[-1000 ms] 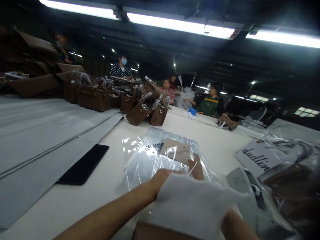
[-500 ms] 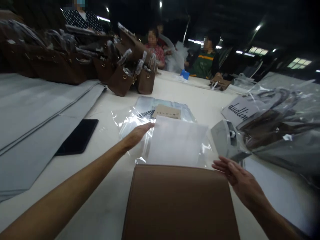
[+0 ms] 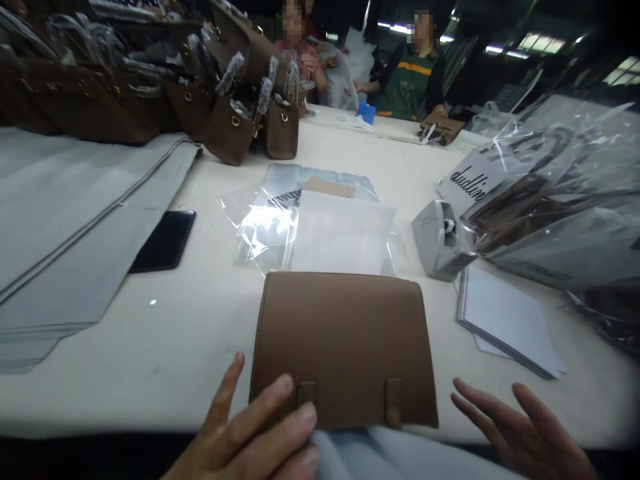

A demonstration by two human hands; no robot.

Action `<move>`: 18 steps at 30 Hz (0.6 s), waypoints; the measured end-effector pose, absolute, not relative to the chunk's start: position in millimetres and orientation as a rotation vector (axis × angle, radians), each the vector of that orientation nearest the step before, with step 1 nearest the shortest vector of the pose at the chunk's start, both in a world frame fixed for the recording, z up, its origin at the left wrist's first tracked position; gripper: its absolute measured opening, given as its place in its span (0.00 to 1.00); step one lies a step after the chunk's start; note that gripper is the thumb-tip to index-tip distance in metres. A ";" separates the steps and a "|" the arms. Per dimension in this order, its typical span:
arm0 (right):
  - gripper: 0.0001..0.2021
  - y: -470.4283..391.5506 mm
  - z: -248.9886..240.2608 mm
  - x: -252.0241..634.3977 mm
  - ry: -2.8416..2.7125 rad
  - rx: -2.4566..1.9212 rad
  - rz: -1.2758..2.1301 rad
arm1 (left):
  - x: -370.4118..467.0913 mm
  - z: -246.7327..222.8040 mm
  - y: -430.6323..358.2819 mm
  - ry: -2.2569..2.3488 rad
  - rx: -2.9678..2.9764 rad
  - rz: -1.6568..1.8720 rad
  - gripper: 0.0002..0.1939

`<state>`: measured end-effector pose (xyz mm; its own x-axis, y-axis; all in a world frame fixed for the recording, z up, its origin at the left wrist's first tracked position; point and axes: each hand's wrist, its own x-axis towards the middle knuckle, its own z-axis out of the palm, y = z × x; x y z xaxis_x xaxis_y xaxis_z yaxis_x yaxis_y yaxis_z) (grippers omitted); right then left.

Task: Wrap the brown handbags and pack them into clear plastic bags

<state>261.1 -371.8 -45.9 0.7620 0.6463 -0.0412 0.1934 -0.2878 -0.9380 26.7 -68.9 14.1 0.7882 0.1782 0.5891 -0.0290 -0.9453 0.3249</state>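
Observation:
A brown leather bag (image 3: 343,333) lies flat near the table's front edge, two small straps at its near side. My left hand (image 3: 255,433) is over its near left corner, fingers spread and holding nothing; whether it touches the leather I cannot tell. My right hand (image 3: 520,427) is to the right of the bag, open, apart from it. Beyond the bag lie a white sheet (image 3: 345,230), a tan card (image 3: 327,187) and clear plastic packaging (image 3: 260,227). Pale grey cloth (image 3: 380,453) shows below the bag.
Brown bags (image 3: 100,100) are piled at the back left, behind grey sheets (image 3: 75,220) and a dark phone (image 3: 165,241). On the right are a grey dispenser (image 3: 437,240), white cards (image 3: 510,320) and plastic-wrapped bags (image 3: 530,220). Two people (image 3: 413,80) are across the table.
My left hand has drawn back from beside the white sheet to the bag's near edge. My right hand has moved nearer me. More of the brown bag now shows, with its straps.

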 end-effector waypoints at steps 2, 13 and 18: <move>0.18 -354.8 -28.8 264.7 -0.843 -1.779 0.499 | 29.0 11.5 -83.7 -0.020 2.742 0.891 0.13; 0.06 -253.1 17.9 261.6 -1.138 -2.067 -0.152 | 56.9 13.4 -68.7 0.227 2.575 0.930 0.17; 0.10 -242.5 7.2 261.2 -1.149 -2.040 -0.296 | 71.1 9.1 -65.0 0.251 2.499 1.146 0.03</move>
<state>261.2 -242.5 7.2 0.5677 0.6313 0.5283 0.8080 -0.3045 -0.5044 71.1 -65.0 9.1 0.6520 0.3127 0.6907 0.0042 -0.9125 0.4091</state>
